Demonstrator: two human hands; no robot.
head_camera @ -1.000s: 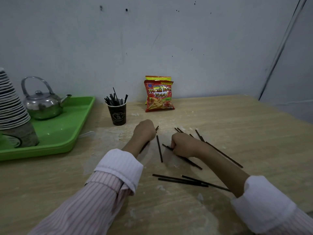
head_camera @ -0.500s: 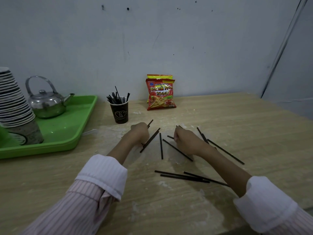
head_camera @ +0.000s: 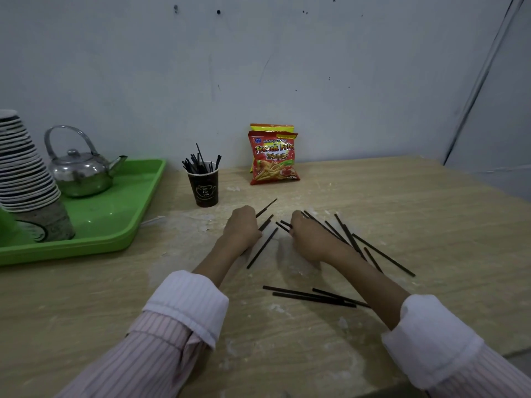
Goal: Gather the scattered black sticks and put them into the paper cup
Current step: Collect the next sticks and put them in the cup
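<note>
The pale wooden bench (head_camera: 402, 202) carries a green plastic tray (head_camera: 129, 202); a dark paper cup (head_camera: 205, 188); a red snack bag (head_camera: 273, 162); thin black sticks (head_camera: 262, 248) lie scattered.

Dark paper cup (head_camera: 206, 188) upright, bristling with sticks, more thin black sticks (head_camera: 262, 248) lying flat, scattered right of the cup, nearer the camera

Fingers of the left hand (head_camera: 242, 226) and the right hand (head_camera: 309, 237) curled under, hidden, so no telling about any grip on the thin black sticks (head_camera: 262, 249). A few sticks partly under the right forearm. Lower ends of the sticks in the dark paper cup (head_camera: 206, 186) hidden inside; words on its side too small to read. Stack of white paper cups (head_camera: 26, 173) and green plastic tray (head_camera: 123, 214) cut off by the left edge. Yellow snack bag (head_camera: 271, 127) mostly hidden behind the red snack bag (head_camera: 274, 159).
</note>
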